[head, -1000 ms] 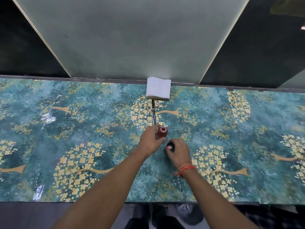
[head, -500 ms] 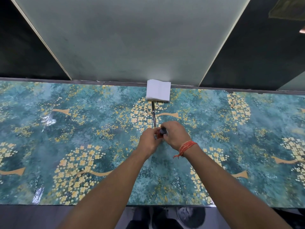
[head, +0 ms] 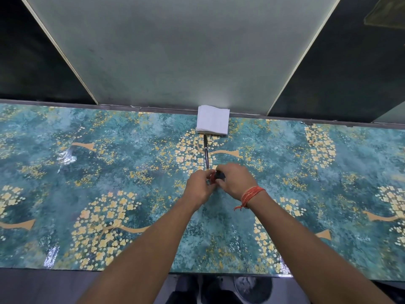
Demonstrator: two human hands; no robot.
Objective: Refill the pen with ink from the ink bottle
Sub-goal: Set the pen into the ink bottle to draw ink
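Observation:
My left hand [head: 199,187] grips the small red ink bottle [head: 212,177], which stands on the table and is mostly hidden by my fingers. My right hand [head: 235,179] holds the black cap [head: 219,174] on top of the bottle's mouth. A black pen [head: 206,153] lies on the table just beyond the bottle, pointing away from me towards the tissues. Neither hand touches the pen.
A folded stack of white tissues [head: 213,120] lies at the table's far edge against the grey wall panel [head: 175,51]. The table [head: 109,172] has a glossy teal cover with yellow flower prints. Its near edge runs below my forearms.
My right hand came up from the table beside the bottle with the black cap and brought it onto the bottle's open mouth. My left hand kept hold of the bottle.

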